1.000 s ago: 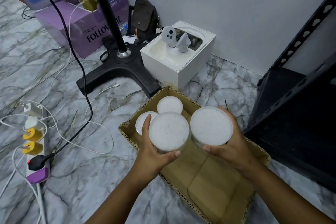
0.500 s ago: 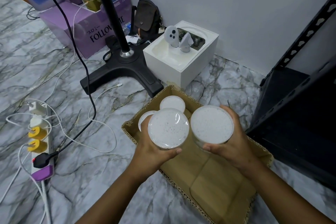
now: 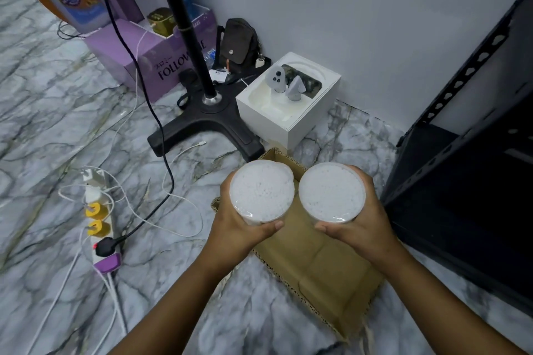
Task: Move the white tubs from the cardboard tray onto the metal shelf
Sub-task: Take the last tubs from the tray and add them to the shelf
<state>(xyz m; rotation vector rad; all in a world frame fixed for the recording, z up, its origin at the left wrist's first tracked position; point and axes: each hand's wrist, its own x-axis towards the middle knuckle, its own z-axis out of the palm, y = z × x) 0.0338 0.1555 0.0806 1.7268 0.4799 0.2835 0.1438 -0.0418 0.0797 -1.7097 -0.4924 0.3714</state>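
Observation:
My left hand (image 3: pixel 239 225) grips a round white tub (image 3: pixel 262 192) from below, held up above the cardboard tray (image 3: pixel 326 265). Beside it, my right hand (image 3: pixel 360 228) grips a second white tub (image 3: pixel 332 193) at the same height. Both tubs show clear lids over white granules and nearly touch each other. The tray lies on the marble floor under my hands; its far end is hidden behind the raised tubs. The black metal shelf (image 3: pixel 461 181) stands to the right of the tray.
A white box (image 3: pixel 291 112) with a controller sits just beyond the tray. A black stand base (image 3: pixel 207 121) and its pole rise at centre back. A power strip (image 3: pixel 99 219) with cables lies on the floor at left. A purple box (image 3: pixel 150 57) is by the wall.
Both hands have lifted their tubs higher and closer to the camera. The raised tubs now hide the other tubs that showed in the tray's far end.

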